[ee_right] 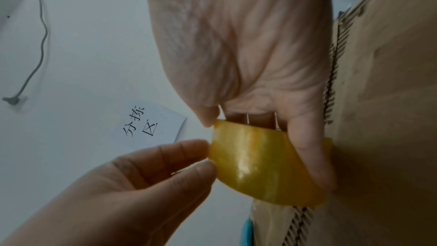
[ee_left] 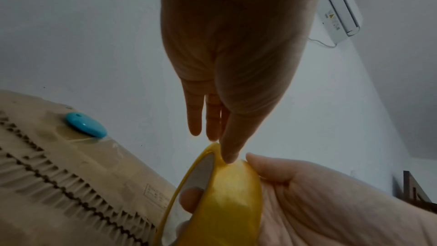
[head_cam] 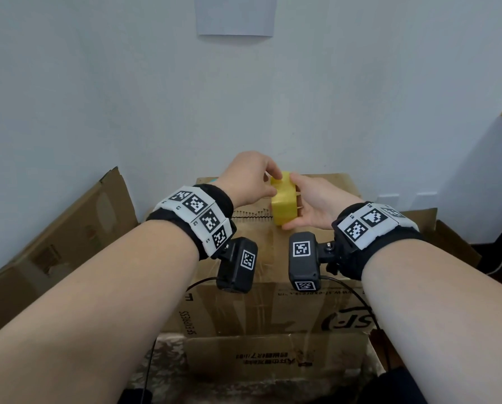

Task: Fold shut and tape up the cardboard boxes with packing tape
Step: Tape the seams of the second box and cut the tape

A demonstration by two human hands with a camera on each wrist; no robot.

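Above box: yellow translucent roll of packing tape [head_cam: 284, 198], held on edge over the far part of the brown corrugated cardboard box [head_cam: 261, 298].
Right hand [head_cam: 314, 204]: curled around the roll from the right; thumb on the outer face, fingers through the core.
Left hand [head_cam: 248, 177]: fingertips [ee_right: 196, 156] pinched on the roll's upper left edge; thumb tip touching the outer face.
Box top: flaps folded flat, with clear tape across the top.
Far left of box top: small turquoise oval object [ee_left: 85, 124], apart from both hands.
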